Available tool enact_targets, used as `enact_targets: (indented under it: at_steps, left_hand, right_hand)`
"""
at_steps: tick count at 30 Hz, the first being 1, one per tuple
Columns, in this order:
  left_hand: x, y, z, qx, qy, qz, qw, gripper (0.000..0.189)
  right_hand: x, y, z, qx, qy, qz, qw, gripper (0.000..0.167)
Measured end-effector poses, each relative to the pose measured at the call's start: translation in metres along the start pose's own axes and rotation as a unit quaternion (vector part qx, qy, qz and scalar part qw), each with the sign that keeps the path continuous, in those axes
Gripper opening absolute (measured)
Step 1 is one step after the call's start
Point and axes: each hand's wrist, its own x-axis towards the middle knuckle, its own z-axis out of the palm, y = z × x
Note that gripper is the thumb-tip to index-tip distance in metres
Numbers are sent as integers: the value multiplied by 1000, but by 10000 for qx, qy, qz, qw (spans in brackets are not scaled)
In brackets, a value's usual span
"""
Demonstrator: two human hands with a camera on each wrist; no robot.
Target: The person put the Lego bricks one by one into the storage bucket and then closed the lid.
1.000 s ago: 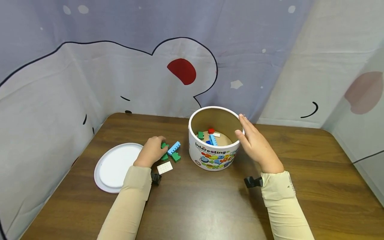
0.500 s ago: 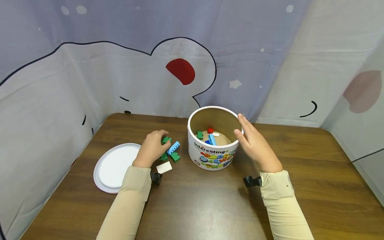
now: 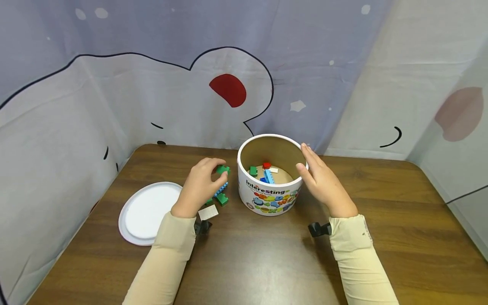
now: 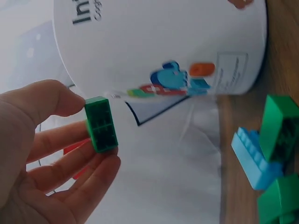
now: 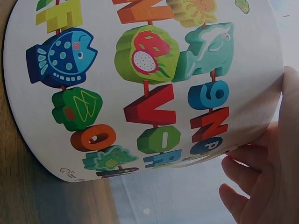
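Observation:
In the head view my left hand (image 3: 200, 186) pinches a green toy brick (image 3: 223, 169) between thumb and fingers, raised over the table just left of the round white bucket (image 3: 268, 202). The left wrist view shows the brick's hollow underside (image 4: 103, 128), held clear of the bucket wall. My right hand (image 3: 325, 188) rests along the bucket's right side, fingers extended near the rim. Beneath my left hand lie a light blue brick (image 4: 254, 158), partly hidden in the head view, green bricks (image 3: 222, 199) and a flat white brick (image 3: 208, 212).
Inside the bucket lie a green brick (image 3: 253, 171), a red brick (image 3: 267, 165), a light blue brick (image 3: 269, 176) and a white piece (image 3: 273, 170). A white round lid (image 3: 129, 226) lies left of my left hand. A printed curtain (image 3: 171, 97) hangs behind the table.
My left hand has lifted the green brick from the pile and moved it up and right toward the bucket. My right hand has stayed at the bucket's side.

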Motion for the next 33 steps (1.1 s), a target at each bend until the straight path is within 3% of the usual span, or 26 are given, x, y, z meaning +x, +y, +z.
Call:
enact_targets:
  at_steps: [13,22,27,33]
  left_hand:
    - [-1,29,2,-281,696,769,9942,29]
    - [0,43,6,-209,936,1091,9894,31]
    - [11,51,11,1,796,1212,9894,32]
    - [23,54,18,356,271,1102,9929,33]
  right_hand:
    - [0,2,0,-79,22,-64,9999,67]
    - [1,6,5,-317,329,-595,9972,73]
    - [0,6,4,-446,407,-686,9958,77]
    - [1,6,5,-335,452,-721,9958,77]
